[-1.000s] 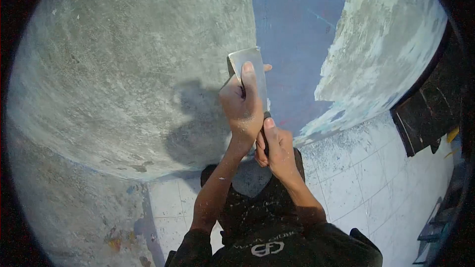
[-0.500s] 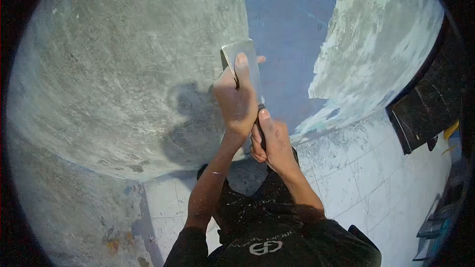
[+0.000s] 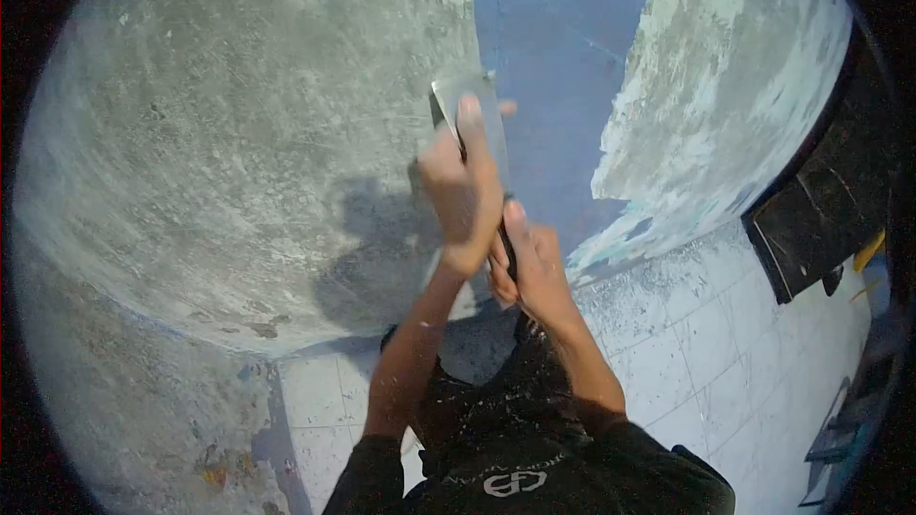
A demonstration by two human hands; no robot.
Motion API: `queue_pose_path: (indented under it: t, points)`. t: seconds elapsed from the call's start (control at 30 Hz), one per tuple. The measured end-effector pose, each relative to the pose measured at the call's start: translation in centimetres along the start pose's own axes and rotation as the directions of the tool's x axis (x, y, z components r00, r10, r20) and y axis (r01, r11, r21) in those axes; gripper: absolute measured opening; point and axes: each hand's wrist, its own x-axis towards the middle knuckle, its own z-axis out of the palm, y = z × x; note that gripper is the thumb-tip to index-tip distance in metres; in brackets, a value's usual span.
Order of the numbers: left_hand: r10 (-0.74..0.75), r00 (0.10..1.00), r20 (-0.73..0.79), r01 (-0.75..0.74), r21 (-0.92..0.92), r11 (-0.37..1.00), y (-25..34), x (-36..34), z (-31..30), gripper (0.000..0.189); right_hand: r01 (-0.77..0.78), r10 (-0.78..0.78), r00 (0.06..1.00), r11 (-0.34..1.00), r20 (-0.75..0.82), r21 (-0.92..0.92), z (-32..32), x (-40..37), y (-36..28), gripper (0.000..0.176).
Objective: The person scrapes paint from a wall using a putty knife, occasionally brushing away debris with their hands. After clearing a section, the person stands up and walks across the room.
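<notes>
A wide metal scraper [image 3: 474, 100] is pressed flat against the wall where bare grey plaster [image 3: 239, 133] meets a strip of blue paint [image 3: 553, 57]. My left hand [image 3: 460, 191] lies over the blade's lower part, its fingers pushing the blade against the wall. My right hand [image 3: 534, 272] is closed around the scraper's dark handle just below. Both hands are slightly blurred.
To the right, the wall [image 3: 725, 86] carries patchy white and pale green remains of paint. The tiled floor [image 3: 706, 324] below is dusted with paint flakes. A dark opening [image 3: 821, 219] sits at the right. My dark trousers are speckled with flakes.
Both hands and the scraper rose along the wall beside the blue strip, then stayed near that height in the last half second.
</notes>
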Motion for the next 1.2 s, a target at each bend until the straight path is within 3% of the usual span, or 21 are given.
queue_pose_path:
  t: [0.07,0.1,0.2,0.27,0.37,0.5,0.6,0.7,0.93,1.0,1.13,1.2]
  points:
    - [-0.058,0.997,0.044,0.059,-0.03,0.998,1.2,1.0,-0.5,0.062,-0.052,0.05,0.998,0.996,0.028,0.073,0.5,0.4,-1.6,0.067]
    - [-0.009,1.0,0.006,0.009,0.055,0.998,0.0,0.2,-0.4,0.062,-0.046,0.045,0.999,0.998,0.026,0.052,0.4,0.1,-1.0,0.067]
    - [-0.077,0.997,0.004,0.077,0.016,0.997,-1.4,-1.3,-0.1,0.063,0.008,-0.008,1.0,1.0,0.002,-0.027,0.0,-0.3,0.3,0.066]
    - [0.009,1.0,0.001,-0.009,-0.005,1.0,0.3,0.4,0.2,0.063,0.062,-0.067,0.996,0.994,-0.06,-0.088,0.5,0.5,-1.1,0.066]
    - [0.018,0.999,0.027,-0.017,-0.054,0.998,2.1,1.8,0.0,0.059,-0.039,0.033,0.998,0.992,0.051,0.116,0.4,0.9,-3.1,0.064]
    - [-0.033,0.999,-0.034,0.032,-0.029,0.999,0.1,-0.9,0.6,0.057,-0.072,0.071,0.997,0.994,0.014,0.088,-0.6,-1.0,-0.6,0.06]
    - [-0.107,0.994,0.016,0.106,0.024,0.994,1.2,-0.5,0.1,0.057,-0.111,0.107,0.994,0.985,0.039,0.131,-0.1,-1.2,-2.3,0.06]
    - [-0.059,0.998,0.011,0.059,-0.032,0.998,0.8,-0.8,0.3,0.058,-0.024,0.024,0.999,1.0,-0.028,0.01,-0.4,-1.1,-1.3,0.06]
    - [-0.031,0.999,0.003,0.031,-0.003,1.0,1.3,0.1,0.4,0.059,-0.03,0.029,0.999,0.999,0.039,0.036,-0.5,-0.2,-1.9,0.06]
    - [-0.017,1.0,-0.001,0.017,-0.021,1.0,0.8,-0.7,0.2,0.059,-0.013,0.014,1.0,1.0,-0.014,0.021,0.0,-1.0,-1.2,0.061]
    - [0.118,0.988,-0.101,-0.115,0.035,0.993,0.6,0.3,1.2,0.052,0.02,-0.02,1.0,0.999,0.003,-0.036,-0.7,0.4,-1.4,0.065]
    - [0.044,0.999,-0.026,-0.045,-0.053,0.998,3.8,2.7,0.8,0.057,0.033,-0.038,0.998,0.994,0.048,0.101,0.2,1.6,-4.3,0.063]
